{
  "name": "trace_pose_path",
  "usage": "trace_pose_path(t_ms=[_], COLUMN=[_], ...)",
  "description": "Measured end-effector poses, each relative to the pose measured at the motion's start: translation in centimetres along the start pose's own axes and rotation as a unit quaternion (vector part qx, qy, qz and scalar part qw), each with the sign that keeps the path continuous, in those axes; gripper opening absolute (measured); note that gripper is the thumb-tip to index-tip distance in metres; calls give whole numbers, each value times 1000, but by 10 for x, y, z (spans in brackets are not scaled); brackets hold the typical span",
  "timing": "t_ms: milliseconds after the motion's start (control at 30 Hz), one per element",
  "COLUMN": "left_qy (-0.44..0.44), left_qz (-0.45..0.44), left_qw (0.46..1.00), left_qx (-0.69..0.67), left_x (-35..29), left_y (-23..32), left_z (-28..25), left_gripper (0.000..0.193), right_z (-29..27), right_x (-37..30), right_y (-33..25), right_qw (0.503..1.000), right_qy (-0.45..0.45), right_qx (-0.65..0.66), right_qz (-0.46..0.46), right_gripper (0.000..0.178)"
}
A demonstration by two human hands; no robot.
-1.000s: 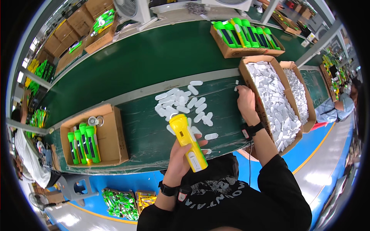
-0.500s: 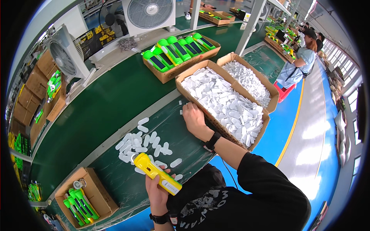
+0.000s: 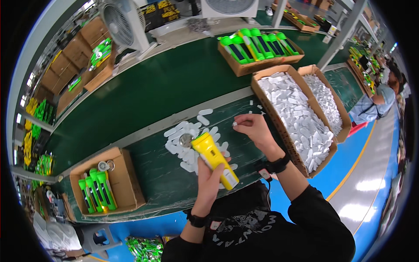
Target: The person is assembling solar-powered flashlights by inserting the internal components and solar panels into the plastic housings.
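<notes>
My left hand [image 3: 207, 181] is wrapped round a yellow flashlight [image 3: 214, 157], tilted with its head up and to the left. A round silver reflector [image 3: 186, 140] shows beside the flashlight's head; whether it is attached I cannot tell. Between the thumb and fingertips of my right hand [image 3: 261, 134] is a small white piece [image 3: 235, 124], held above the table to the right of the flashlight. Beneath and behind the flashlight lies a loose pile of flat, oval white pieces [image 3: 176, 134], partly covered by it.
Right of my hand stands a carton of oval white pieces [image 3: 297, 118], with a carton of smaller white bits [image 3: 323, 100] beyond. Green flashlights [image 3: 257, 46] fill a box at the back. Front left, a carton [image 3: 131, 192] holds several green flashlights. A person [image 3: 375, 102] sits far right.
My right hand has come away from the carton's side toward the flashlight, pinching a small white piece. The view has swung left, and the silver reflector shows more beside the flashlight's head.
</notes>
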State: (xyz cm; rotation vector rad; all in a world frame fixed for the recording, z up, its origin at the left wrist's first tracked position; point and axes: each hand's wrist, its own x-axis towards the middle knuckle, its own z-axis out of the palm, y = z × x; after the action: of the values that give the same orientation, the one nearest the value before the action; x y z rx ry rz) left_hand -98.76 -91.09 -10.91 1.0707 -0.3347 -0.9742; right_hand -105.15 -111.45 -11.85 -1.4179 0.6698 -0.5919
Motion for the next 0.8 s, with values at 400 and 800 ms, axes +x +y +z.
trace_pose_path(t_ms=[400, 800], left_qy=[-6, -43], left_qz=[94, 167], left_qw=[995, 973], left_qx=[13, 151], left_x=[5, -3], left_y=[17, 9], left_z=[17, 16], left_gripper=[46, 48], right_z=[49, 53], right_x=[-58, -73], right_y=[-65, -66], right_qw=[990, 994], right_qy=[-119, -97], right_qx=[75, 26], right_qz=[-31, -35], right_gripper=[7, 7])
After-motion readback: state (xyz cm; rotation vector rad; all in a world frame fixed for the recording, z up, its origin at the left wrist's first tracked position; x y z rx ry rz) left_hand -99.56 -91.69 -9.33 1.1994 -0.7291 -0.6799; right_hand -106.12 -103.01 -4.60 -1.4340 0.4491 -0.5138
